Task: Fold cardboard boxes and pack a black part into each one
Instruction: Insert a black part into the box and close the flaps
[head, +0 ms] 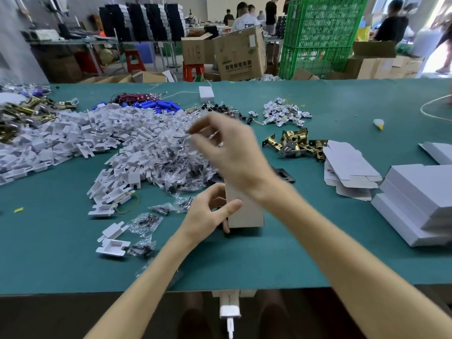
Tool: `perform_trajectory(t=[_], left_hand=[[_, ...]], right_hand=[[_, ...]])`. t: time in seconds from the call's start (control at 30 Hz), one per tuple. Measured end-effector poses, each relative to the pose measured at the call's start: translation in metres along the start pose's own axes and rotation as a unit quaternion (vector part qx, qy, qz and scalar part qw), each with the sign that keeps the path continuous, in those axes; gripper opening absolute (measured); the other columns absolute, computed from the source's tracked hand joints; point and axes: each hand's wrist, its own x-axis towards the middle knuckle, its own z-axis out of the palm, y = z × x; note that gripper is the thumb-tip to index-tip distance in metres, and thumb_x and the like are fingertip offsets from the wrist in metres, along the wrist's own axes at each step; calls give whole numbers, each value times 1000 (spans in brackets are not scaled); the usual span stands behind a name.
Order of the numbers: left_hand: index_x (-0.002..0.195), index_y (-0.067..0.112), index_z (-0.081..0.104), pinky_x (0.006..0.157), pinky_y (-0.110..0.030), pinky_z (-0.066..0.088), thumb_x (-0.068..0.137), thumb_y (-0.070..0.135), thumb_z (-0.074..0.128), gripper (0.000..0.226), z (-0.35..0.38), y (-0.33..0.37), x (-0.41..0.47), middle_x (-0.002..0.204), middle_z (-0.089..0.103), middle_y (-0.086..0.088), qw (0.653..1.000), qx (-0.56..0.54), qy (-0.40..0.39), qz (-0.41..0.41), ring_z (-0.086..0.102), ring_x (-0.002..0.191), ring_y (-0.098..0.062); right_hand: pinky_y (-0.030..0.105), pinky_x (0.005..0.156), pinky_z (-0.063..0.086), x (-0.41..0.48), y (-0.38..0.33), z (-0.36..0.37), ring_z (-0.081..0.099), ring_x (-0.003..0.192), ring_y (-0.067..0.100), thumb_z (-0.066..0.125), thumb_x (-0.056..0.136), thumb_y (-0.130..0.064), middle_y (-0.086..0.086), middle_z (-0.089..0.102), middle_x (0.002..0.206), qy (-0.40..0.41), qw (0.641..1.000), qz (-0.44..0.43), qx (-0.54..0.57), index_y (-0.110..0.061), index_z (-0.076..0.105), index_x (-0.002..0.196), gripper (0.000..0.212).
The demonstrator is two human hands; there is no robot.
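A small white cardboard box point(245, 211) stands upright on the green table point(269, 260) in front of me. My left hand point(208, 211) holds its left side, thumb across the front, fingers curled behind. My right hand point(227, 150) hovers above and behind the box, blurred, pinching a small clear plastic bag point(215, 137) between its fingertips. A black flat part point(283, 174) lies on the table just behind the box, partly hidden by my right wrist.
A big heap of white plastic pieces point(97, 140) and small clear bags point(181, 167) lies to the left. Brass lock latches point(296, 143) sit at right-centre. Flat unfolded boxes point(347, 170) and stacked white boxes point(420, 199) are on the right.
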Motion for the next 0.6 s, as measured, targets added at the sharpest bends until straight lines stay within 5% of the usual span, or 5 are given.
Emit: perform_trajectory(t=[0.2,0.37,0.6], left_hand=[[121,13,65,48,-34,57,92,39,78,41,-4,-8,0,111,77,-8,999,-25,-37,-7,65,59,-49],[121,17,67,49,-37,58,89,45,78,44,-4,-10,1,111,76,-7,999,-32,-40,-4,66,61,-50],[120,20,68,47,-36,58,89,42,78,39,-3,-13,2,112,76,-7,998,-44,-37,1,63,62,-52]], right_hand=[[18,68,52,-3,30,-78,67,74,6,76,92,-16,-1,70,91,-78,984,71,-144,-16,62,108,22],[36,78,60,-9,50,-81,70,83,16,82,86,-19,1,72,91,-109,967,104,-206,-13,65,98,22],[35,84,53,-12,60,-73,60,85,13,82,87,-23,-5,65,91,-137,937,74,-313,-14,74,96,15]])
